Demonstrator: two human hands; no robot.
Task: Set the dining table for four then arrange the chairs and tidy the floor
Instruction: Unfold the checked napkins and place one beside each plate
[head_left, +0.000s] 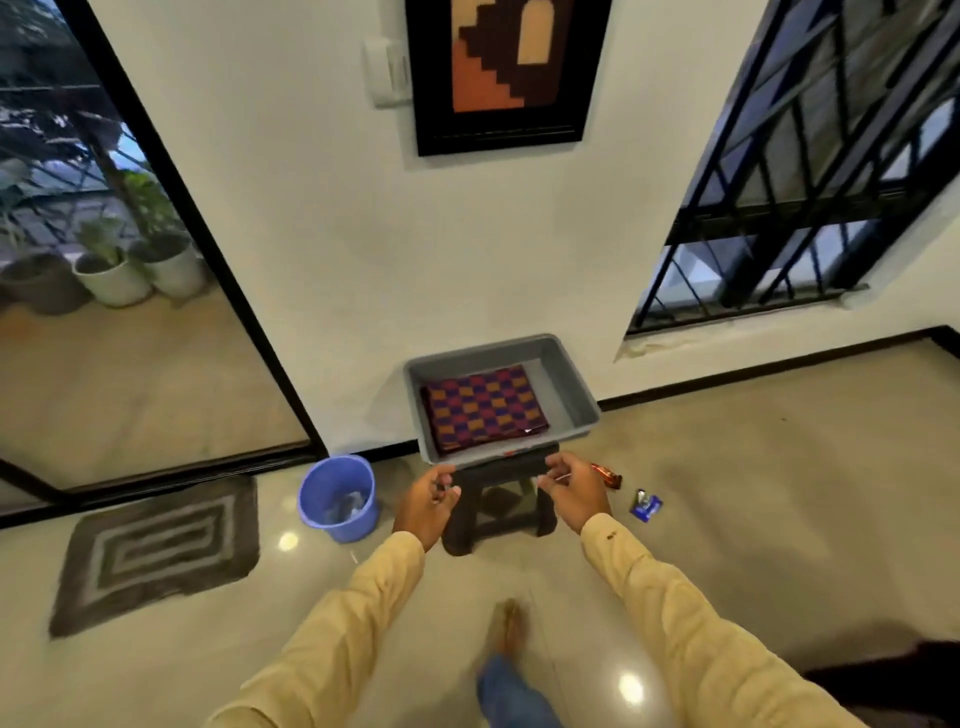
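On my feed, a blue bucket (312, 501) stands on the floor at left. My left hand (428, 501) is curled; I cannot tell whether it holds anything. The checkered cloth (485, 408) lies in the grey tub (571, 397) on a dark stool (465, 538). My right hand (571, 491) is loosely curled and empty, beside an orange wrapper (608, 475) and a blue wrapper (645, 505) on the floor.

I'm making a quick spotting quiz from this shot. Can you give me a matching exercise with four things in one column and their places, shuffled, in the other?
Things:
1. checked cloth
2. blue bucket
3. blue wrapper
4. framed picture

Places:
A. on the floor, right of the stool
B. on the wall
C. inside the grey tub
D. on the floor, left of the stool

Pairs: 1-C, 2-D, 3-A, 4-B
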